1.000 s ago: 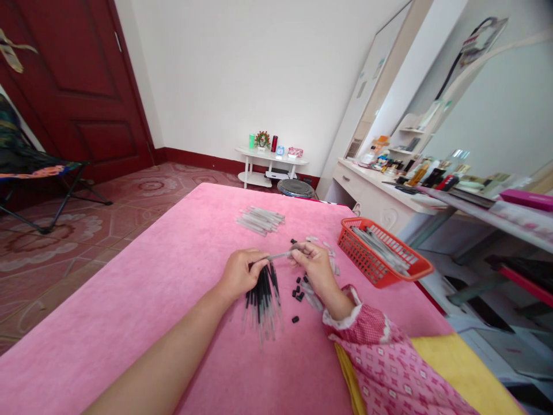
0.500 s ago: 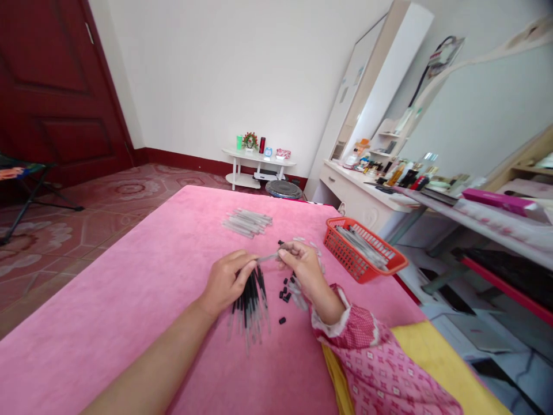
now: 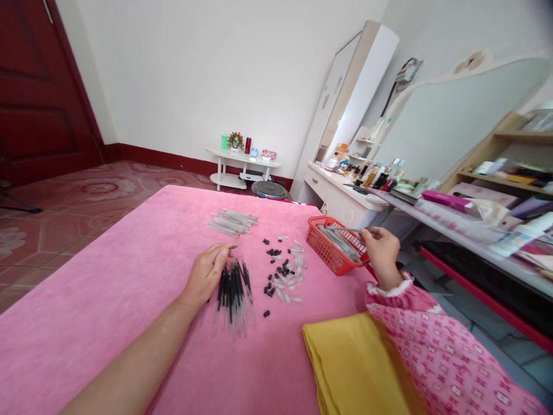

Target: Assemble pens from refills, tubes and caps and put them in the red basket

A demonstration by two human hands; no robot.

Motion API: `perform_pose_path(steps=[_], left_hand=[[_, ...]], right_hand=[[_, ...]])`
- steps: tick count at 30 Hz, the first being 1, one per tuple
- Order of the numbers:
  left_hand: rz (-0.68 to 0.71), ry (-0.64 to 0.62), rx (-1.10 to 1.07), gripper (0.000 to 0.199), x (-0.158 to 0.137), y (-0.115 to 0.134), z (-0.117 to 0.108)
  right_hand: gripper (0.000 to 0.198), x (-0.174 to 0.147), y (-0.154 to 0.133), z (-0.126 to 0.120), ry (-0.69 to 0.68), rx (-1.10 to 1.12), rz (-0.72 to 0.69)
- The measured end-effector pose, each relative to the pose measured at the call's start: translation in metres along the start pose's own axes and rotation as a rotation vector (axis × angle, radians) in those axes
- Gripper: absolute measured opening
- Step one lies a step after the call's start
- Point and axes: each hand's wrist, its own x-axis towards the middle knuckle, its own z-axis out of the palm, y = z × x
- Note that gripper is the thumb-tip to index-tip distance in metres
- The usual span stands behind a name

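Observation:
My left hand is closed, thumb against fingertips, just above a fanned pile of thin black-and-clear pen-like sticks. Whatever those fingers may hold is too blurred to make out. At the right, my right hand pinches the end of a thin grey pen-like tube over the edge of a red plastic basket. Many similar grey tubes lie in that basket. Between the hands are scattered small black caps and small clear caps. Farther back rests a pile of pale grey tubes.
A pink cloth covers the table. Folded yellow fabric lies near my right forearm. To the right stand a dressing table with bottles and a cluttered desk. A low white stand is by the far wall.
My right hand has moved from beside my left hand out to the basket at the right. My left hand stays above the stick pile. The view has turned a little to the right.

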Motion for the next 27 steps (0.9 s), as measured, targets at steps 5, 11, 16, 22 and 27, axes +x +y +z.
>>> perform_pose_path(steps=[5, 11, 16, 22, 27], left_hand=[[-0.018, 0.013, 0.001, 0.037, 0.000, -0.002, 0.000], [-0.062, -0.054, -0.022, 0.039, -0.001, -0.005, 0.003], [-0.067, -0.083, -0.004, 0.040, 0.000, -0.006, 0.005], [-0.068, -0.090, -0.008, 0.039, 0.001, -0.005, 0.005], [-0.089, -0.086, -0.047, 0.038, 0.000, -0.007, 0.005]], right_hand=[[0.032, -0.054, -0.049, 0.018, -0.218, -0.169, -0.356], [0.095, -0.149, -0.080, 0.041, -0.883, -0.235, -0.319], [0.105, -0.184, -0.066, 0.052, -0.947, -0.356, -0.199], [0.089, -0.170, -0.061, 0.080, -0.785, -0.289, -0.290], [0.080, -0.154, -0.061, 0.105, -0.711, -0.229, -0.329]])
